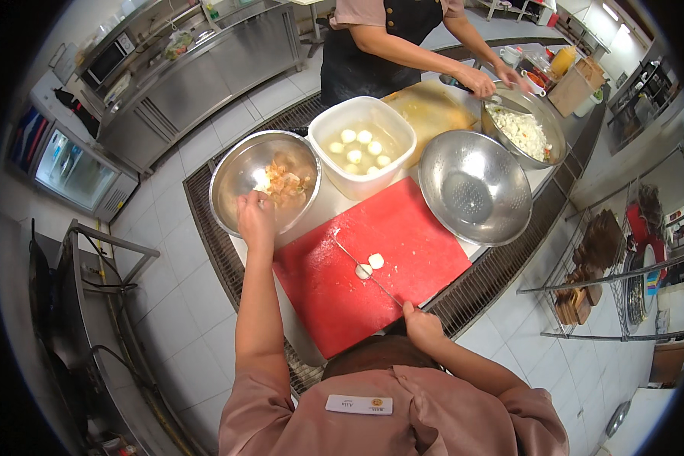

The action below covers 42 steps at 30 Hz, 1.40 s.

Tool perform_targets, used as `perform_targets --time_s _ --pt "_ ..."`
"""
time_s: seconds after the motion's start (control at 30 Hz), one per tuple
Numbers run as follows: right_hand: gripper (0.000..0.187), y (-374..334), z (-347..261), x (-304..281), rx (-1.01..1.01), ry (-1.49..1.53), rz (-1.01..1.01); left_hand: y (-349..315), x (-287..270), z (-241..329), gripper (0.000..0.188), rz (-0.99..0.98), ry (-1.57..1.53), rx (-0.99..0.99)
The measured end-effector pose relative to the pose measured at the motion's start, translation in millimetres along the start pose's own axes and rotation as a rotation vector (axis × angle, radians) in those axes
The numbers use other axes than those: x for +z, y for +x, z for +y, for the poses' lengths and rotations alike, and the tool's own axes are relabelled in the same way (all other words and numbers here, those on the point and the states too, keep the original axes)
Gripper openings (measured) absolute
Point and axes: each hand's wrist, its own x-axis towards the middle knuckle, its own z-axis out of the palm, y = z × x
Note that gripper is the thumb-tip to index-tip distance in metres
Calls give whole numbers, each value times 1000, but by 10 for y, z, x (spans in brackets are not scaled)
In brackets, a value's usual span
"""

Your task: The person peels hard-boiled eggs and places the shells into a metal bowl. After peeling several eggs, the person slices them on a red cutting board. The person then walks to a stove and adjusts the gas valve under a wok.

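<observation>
On the board (323,304), two white pieces (376,261) are lying by the knife (387,293), which the right hand (424,328) is gripping. Over the left bowl (232,169), the left hand (256,220) is reaching, whether pinching anything I cannot tell. A twisting knife could be rolling pieces away.

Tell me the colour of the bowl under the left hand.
The bowl is shiny silver, clearest in the head view.

Knife (387,293): slender, extends forward-left from the right hand (424,327). Two white rounded pieces (376,261): ahead of that hand. Steel bowl (232,182): round, beneath the left hand (256,216).
</observation>
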Motion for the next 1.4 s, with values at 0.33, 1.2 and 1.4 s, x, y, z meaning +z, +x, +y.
perform_targets --time_s 0.33,1.2,1.4 --pt "18 72 51 58 18 182 -29 11 27 -11 20 -62 -22 17" --pt "24 -205 99 84 -16 102 19 -1653 930 1018 19 -749 236 760" --pt "25 -191 128 26 -14 102 15 -1516 861 940 20 -856 276 750"
